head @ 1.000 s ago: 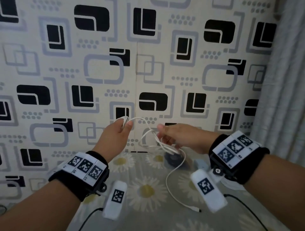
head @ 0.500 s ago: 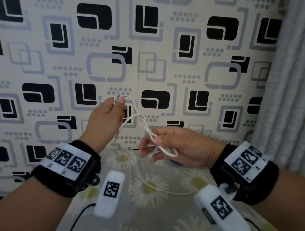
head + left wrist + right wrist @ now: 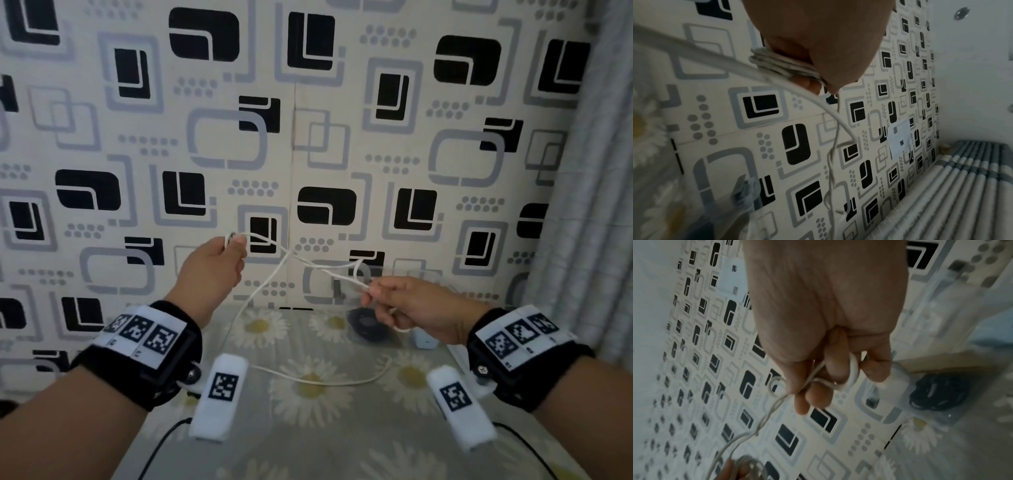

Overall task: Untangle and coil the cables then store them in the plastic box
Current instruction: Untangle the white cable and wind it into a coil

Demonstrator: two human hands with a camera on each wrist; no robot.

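A white cable [image 3: 318, 269] stretches in the air between both hands, above the table. My left hand [image 3: 236, 245] pinches a small bundle of its coils [image 3: 781, 65] between thumb and fingers. My right hand [image 3: 371, 291] grips a few loose loops [image 3: 853, 369] of the same cable with curled fingers. A slack strand [image 3: 318, 382] drops from the hands and trails over the daisy-print tablecloth. The clear plastic box [image 3: 406, 274] stands at the back by the wall, behind my right hand, with a coiled black cable [image 3: 368, 323] inside.
A small light-blue object [image 3: 424, 339] lies beside the box, under my right hand. The patterned wall [image 3: 308, 137] rises right behind the table and a grey curtain [image 3: 596, 205] hangs at the right. Thin black leads [image 3: 161, 442] run from the wrist units.
The hands have drawn apart, the right one moving right and the left one slightly lower. The cable between them is pulled straighter than before.
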